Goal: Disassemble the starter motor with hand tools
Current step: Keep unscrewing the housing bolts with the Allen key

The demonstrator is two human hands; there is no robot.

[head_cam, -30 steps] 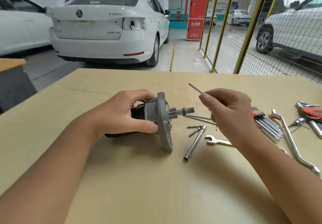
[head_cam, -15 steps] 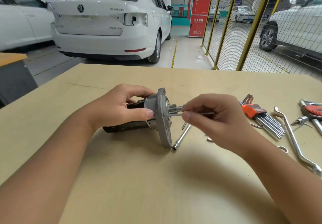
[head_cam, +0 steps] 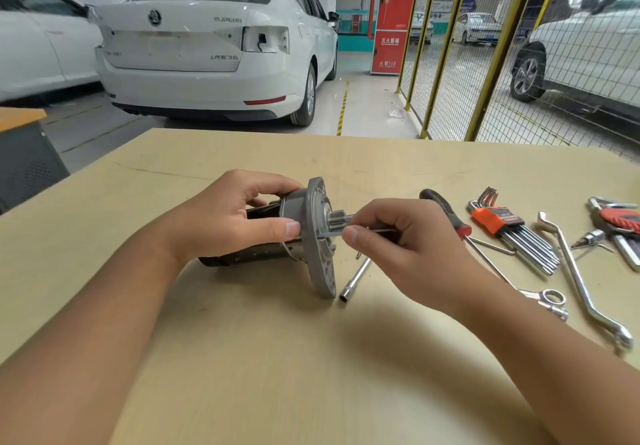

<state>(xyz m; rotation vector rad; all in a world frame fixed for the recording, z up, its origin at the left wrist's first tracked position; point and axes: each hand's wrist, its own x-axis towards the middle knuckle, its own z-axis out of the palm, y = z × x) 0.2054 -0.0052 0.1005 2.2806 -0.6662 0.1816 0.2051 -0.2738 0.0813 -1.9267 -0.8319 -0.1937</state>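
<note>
Workshop bay behind, white sedan (head_cam: 214, 42) parked rear-on, yellow mesh fence (head_cam: 485, 63) at right; work is done on a tan wooden table (head_cam: 277, 375).

Right hand (head_cam: 408, 254): thumb and forefinger are pinched on a thin hex key (head_cam: 332, 234), remaining fingers curled in. Key is held roughly horizontal, tip placed at the flange face just below the pinion gear (head_cam: 335, 218). Whether the tip is seated in a screw cannot be told.

Left hand (head_cam: 221, 223): fingers are wrapped over the top, thumb pressed underneath, clamped on the starter motor (head_cam: 294, 233) just behind the grey flange (head_cam: 320, 236).

Motor is laid on its side at table centre, long axis left-right, pinion end pointed right, dark body end pointed left. Flange stands on edge, lower rim on the table.

Socket wrench (head_cam: 355, 280) is seen just right of the flange. Further right: hex key set (head_cam: 512, 230) in an orange holder, keys fanned out toward lower right; a screwdriver (head_cam: 446, 212), a combination wrench (head_cam: 543, 301), an offset ring spanner (head_cam: 581, 282), red-handled tools (head_cam: 620, 219) at the table edge.
</note>
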